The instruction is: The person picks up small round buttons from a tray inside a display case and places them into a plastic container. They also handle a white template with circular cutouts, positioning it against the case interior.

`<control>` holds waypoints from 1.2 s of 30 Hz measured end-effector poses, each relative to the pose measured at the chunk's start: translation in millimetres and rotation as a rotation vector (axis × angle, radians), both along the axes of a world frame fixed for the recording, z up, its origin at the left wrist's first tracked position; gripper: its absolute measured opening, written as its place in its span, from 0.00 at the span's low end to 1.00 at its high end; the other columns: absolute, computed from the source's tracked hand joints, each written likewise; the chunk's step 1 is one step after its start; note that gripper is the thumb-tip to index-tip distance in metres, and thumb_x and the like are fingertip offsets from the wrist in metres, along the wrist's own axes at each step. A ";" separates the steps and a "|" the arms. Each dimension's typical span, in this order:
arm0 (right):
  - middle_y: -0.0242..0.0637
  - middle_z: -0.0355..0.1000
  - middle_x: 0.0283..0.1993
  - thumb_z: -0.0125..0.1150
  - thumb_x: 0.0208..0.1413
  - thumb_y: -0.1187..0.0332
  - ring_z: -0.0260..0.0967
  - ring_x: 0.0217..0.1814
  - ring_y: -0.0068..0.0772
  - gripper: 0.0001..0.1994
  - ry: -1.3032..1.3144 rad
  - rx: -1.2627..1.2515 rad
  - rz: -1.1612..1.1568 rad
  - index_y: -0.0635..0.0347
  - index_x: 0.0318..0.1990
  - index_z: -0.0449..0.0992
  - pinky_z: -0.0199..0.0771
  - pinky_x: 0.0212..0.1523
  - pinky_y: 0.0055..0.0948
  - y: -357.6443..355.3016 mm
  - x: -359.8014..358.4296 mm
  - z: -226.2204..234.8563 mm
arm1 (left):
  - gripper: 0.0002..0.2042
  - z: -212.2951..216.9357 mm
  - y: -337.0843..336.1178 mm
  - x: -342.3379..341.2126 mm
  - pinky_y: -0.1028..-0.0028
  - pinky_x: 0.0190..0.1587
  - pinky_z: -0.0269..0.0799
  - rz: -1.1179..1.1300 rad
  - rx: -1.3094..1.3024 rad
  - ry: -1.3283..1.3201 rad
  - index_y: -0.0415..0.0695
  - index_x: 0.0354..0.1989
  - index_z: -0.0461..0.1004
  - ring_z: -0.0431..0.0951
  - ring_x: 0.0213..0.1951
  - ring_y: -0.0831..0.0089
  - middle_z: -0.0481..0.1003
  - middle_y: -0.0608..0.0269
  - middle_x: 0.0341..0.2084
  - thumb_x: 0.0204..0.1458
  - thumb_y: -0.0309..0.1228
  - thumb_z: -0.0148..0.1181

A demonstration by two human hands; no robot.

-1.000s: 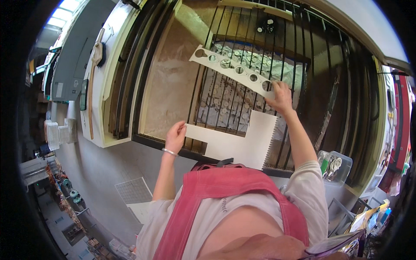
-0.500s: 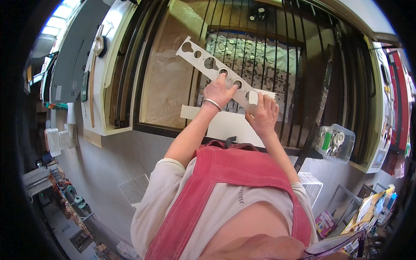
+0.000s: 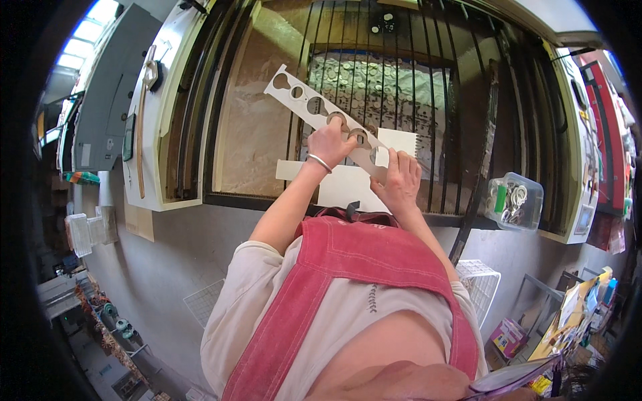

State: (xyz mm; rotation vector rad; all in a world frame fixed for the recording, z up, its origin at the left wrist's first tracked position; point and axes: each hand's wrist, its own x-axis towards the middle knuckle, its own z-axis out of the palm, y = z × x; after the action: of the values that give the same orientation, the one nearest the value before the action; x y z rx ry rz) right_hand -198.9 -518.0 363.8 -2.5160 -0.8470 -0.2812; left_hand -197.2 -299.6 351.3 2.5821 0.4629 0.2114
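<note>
A long pale strip with a row of round cut-outs slants across the dark bars, its far end up to the left. My left hand is closed on the middle of it, index finger and thumb at two neighbouring cut-outs. Part of that grip is hidden. My right hand pinches the strip's near right end, fingers above and thumb below. A pale rectangular piece shows just beyond the right fingers; I cannot tell if it joins the strip. Below the bars lie many small pale discs.
A white board lies at the near edge below my hands. To the right hangs a clear plastic box of metal-looking rings. A wooden-handled brush rests on the left ledge. Dark bars span the opening.
The strip and both hands keep nearly the same pose, while the whole view has shifted slightly. More of the pale rectangular piece shows beyond my right fingers.
</note>
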 end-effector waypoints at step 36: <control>0.48 0.63 0.54 0.73 0.36 0.67 0.61 0.58 0.52 0.39 0.034 0.041 0.023 0.65 0.60 0.66 0.63 0.59 0.47 -34.9 -49.2 -39.8 | 0.09 -42.0 129.7 -11.7 0.61 0.43 0.74 0.105 -0.264 0.018 0.44 0.31 0.82 0.79 0.38 0.55 0.75 0.51 0.34 0.47 0.36 0.66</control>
State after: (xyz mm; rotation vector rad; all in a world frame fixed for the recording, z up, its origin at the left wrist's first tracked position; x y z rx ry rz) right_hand -248.2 -552.9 324.0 -2.4644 -0.8475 -0.2446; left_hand -208.8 -169.8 309.3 2.3059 0.5926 0.1516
